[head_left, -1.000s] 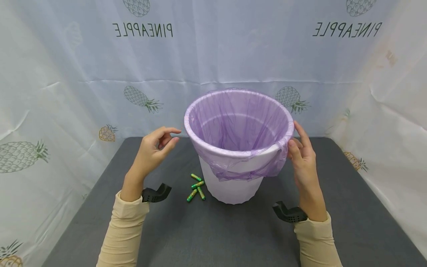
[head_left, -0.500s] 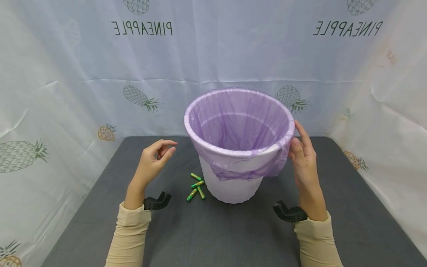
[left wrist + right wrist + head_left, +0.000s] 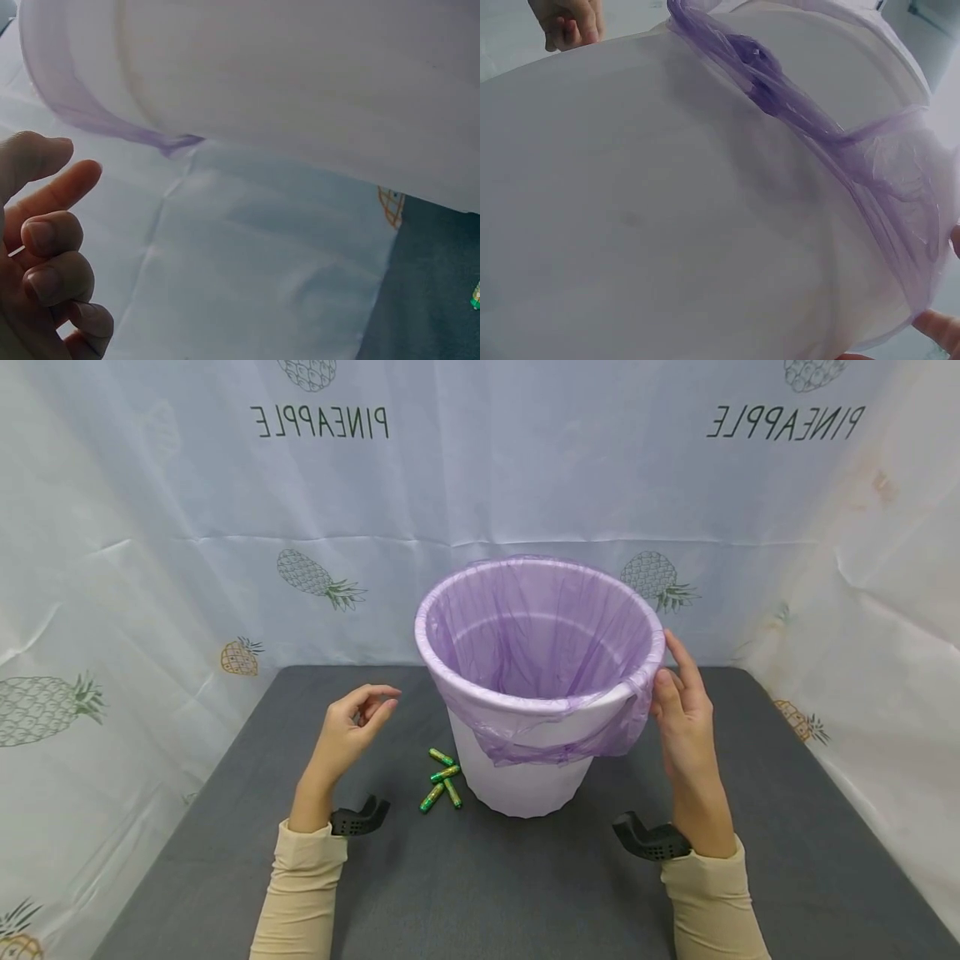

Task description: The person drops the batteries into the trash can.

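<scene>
A white plastic bin (image 3: 517,785) stands in the middle of the grey tabletop (image 3: 487,885), lined with a thin purple bag (image 3: 540,635) folded over its rim. My right hand (image 3: 678,710) rests with straight fingers against the bag's overhang at the rim's right side; a fingertip (image 3: 939,330) shows beside the purple film (image 3: 885,187) in the right wrist view. My left hand (image 3: 352,722) hovers left of the bin with loosely curled fingers (image 3: 45,255) and holds nothing. Several green batteries (image 3: 442,777) lie at the bin's left foot.
A white curtain printed with pineapples (image 3: 315,577) walls in the table at the back and on both sides. Black wrist mounts (image 3: 360,818) sit on both forearms. Bare grey surface lies in front of the bin and to its right.
My left hand has dropped lower and drawn back from the bin's rim. The right hand and the bin stay as they were.
</scene>
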{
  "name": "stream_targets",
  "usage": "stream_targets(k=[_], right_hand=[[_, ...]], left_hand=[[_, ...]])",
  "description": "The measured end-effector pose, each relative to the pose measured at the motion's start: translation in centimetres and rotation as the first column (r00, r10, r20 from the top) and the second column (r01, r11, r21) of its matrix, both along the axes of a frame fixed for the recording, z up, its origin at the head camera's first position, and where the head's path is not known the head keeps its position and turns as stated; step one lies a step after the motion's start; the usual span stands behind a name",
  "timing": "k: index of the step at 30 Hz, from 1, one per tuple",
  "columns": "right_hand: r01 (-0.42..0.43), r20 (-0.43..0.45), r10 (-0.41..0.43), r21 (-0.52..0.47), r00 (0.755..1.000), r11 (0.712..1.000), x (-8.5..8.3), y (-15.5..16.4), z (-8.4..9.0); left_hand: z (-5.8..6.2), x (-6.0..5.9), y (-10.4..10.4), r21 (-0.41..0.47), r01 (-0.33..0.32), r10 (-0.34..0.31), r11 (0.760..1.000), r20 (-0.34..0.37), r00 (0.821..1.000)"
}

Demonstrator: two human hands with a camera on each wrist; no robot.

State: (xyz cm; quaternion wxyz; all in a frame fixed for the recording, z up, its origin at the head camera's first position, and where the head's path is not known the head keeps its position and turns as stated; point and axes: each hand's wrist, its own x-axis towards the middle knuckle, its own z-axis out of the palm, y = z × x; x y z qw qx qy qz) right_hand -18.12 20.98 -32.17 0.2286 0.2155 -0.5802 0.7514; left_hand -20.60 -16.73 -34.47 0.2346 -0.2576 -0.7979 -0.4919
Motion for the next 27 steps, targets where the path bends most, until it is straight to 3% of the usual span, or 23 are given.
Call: stream_targets(k=[10,14,18,22,27], right_hand=[[0.105,0.143,-0.103,-0.007,0.984,0.994,0.3,-0.6,1.1],[0.133,0.192,-0.145,0.075,0.971,0.988,-0.3,-0.7,2.4],[0.104,0.246,-0.147,0.178,0.958,0.978,-0.7,-0.4,3.5],[0.062,0.253,-0.106,0.174,0.962,0.983,-1.0,0.0,3.4],[0.082,0.239,-0.109,0.121,0.965,0.989,-1.2,0.1,3.0]], left_hand=[[-1.5,-0.5,-0.3,-0.001,-0.008,0.008,1.000,0.064,0.998],[-1.8,-0.6,-0.6,-0.008,-0.019,0.020,1.000,0.115,0.993],[-2.1,-1.0,-0.8,-0.045,-0.018,0.025,0.999,0.178,0.984],[-3.0,-1.9,-1.3,-0.103,0.010,0.020,0.995,0.280,0.960],[-7.0,-4.7,-2.8,-0.158,0.096,-0.021,0.983,0.418,0.908]])
